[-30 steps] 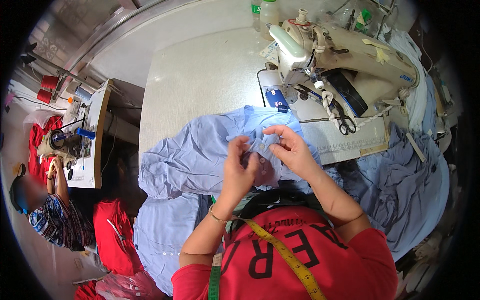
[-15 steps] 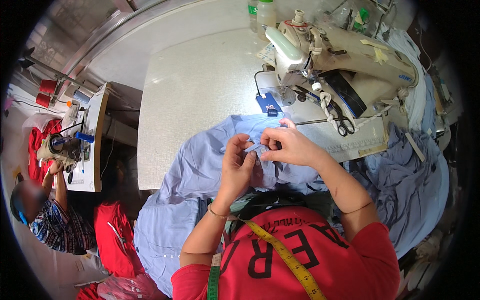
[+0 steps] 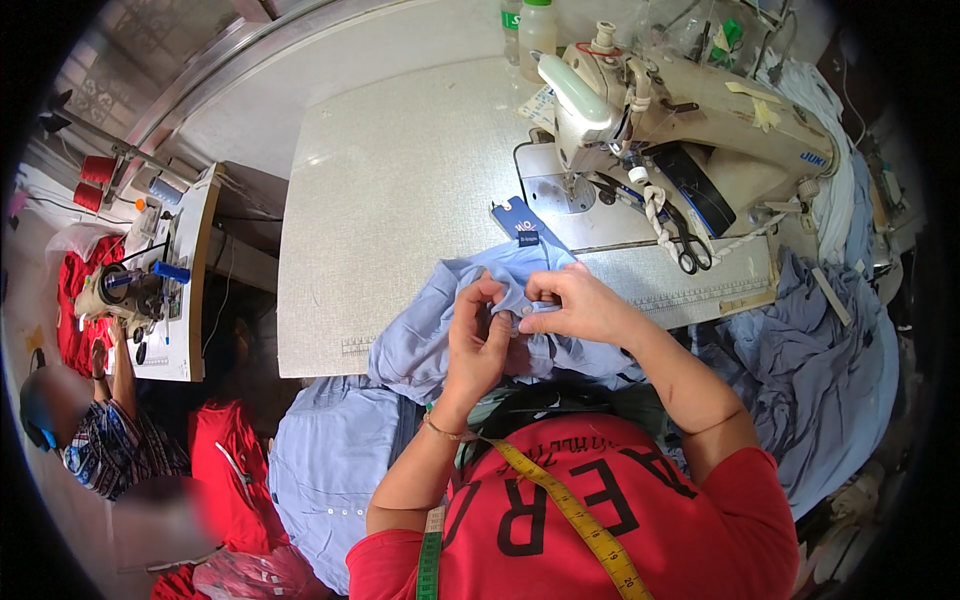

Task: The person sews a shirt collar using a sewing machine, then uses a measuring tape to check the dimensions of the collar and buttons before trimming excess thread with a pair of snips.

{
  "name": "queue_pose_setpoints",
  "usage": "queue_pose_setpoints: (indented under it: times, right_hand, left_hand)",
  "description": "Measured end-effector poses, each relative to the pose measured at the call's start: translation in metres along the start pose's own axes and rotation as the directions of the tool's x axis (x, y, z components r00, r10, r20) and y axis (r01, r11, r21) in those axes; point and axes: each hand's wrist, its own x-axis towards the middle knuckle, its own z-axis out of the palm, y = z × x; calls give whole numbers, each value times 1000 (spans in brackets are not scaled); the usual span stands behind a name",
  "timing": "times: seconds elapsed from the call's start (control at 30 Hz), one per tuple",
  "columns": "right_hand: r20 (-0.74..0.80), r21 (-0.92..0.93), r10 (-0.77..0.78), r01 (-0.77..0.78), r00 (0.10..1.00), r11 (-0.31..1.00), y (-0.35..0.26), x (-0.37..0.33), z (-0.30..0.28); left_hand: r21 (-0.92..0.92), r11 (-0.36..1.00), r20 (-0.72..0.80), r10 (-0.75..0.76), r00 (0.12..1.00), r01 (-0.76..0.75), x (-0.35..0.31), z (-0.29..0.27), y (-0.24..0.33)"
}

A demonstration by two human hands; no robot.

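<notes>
Grip: both hands pinch one fold of a light blue shirt (image 3: 440, 335); the left hand (image 3: 478, 340) curls thumb and fingers onto the cloth, and the right hand (image 3: 575, 305) presses its fingertips together on the same fold, the two hands touching.
Shirt position: bunched at the near edge of the sewing table (image 3: 400, 190), just in front of the person's chest, spilling partly off the edge.
Table: pale speckled top, wide and flat, reaching away from the person.
Sewing machine: a cream industrial sewing machine (image 3: 680, 110) stands at the far right of the table, its needle end just beyond the hands.
Cloth piles: more blue garments (image 3: 810, 370) heap to the right of the table, and another light blue piece (image 3: 330, 470) hangs low on the left.
Person's clothing: red top, with a yellow and green measuring tape (image 3: 570, 510) draped round the neck.
Co-worker: another person (image 3: 90, 440) sits far left at a second machine table (image 3: 190, 290).
Scissors: black-handled scissors (image 3: 690, 245) lie beside the machine base.
Label: a small dark blue tag (image 3: 520, 218) lies on the table just beyond the shirt.
Bracelet: a thin bangle (image 3: 440, 428) circles the left wrist.
</notes>
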Motion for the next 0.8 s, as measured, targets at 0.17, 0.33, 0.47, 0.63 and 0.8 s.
queue_pose_setpoints:
  times: [0.17, 0.33, 0.47, 0.63, 0.8]
  right_hand:
    - [61, 146, 201, -208, 978, 967, -15, 4, -12]
    - [-279, -179, -267, 223, 922, 958, -50, 20, -23]
    - [-324, -304, -494, 406, 807, 862, -96, 60, -41]
    - [-473, -178, -509, 488, 719, 854, -124, 85, -82]
    - [-581, -24, -444, 531, 682, 847, -129, 85, -101]
  left_hand:
    - [394, 908, 102, 113, 988, -144, -10, -11, 8]
    - [861, 483, 89, 164, 982, -159, -30, -14, 13]
    - [794, 608, -23, 58, 998, -17, -7, -19, 4]
    - [831, 501, -129, 599, 791, -244, 121, -58, 78]
    - [870, 10, 196, 910, 365, -492, 215, -54, 196]
